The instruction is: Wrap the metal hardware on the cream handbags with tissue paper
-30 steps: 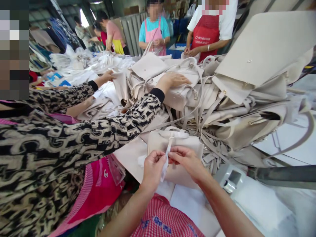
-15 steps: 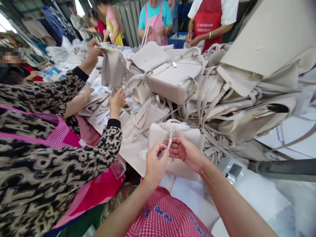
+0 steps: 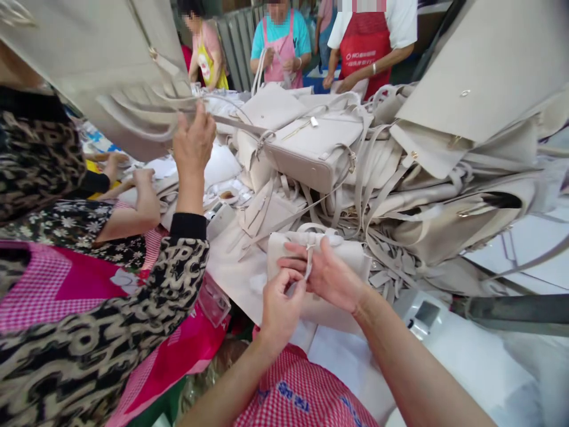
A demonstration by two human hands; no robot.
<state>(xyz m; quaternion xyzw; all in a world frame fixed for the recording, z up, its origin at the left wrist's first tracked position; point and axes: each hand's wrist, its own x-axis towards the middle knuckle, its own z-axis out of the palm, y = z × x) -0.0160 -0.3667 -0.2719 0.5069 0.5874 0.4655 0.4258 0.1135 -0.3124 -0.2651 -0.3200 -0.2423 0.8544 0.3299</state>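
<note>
A beige handbag lies in front of me, its handle at the far side. Down its front runs a narrow pale strip, partly wrapped in white. My left hand pinches the lower end of this strip between thumb and fingers. Beside it my right hand is open, palm turned toward the left, its fingers stretched out behind the strip and over the bag's front. Whether the right fingers touch the bag, I cannot tell.
Beige bags with tangled straps are piled beyond my bag and to the right. At left a co-worker in a patterned sleeve lifts a large beige bag. A grey-white device sits at right. More people stand behind the pile.
My right hand's fingers have straightened and reach farther left behind the strip. My left hand keeps its pinch. The co-worker at left has raised a bag closer to me.
</note>
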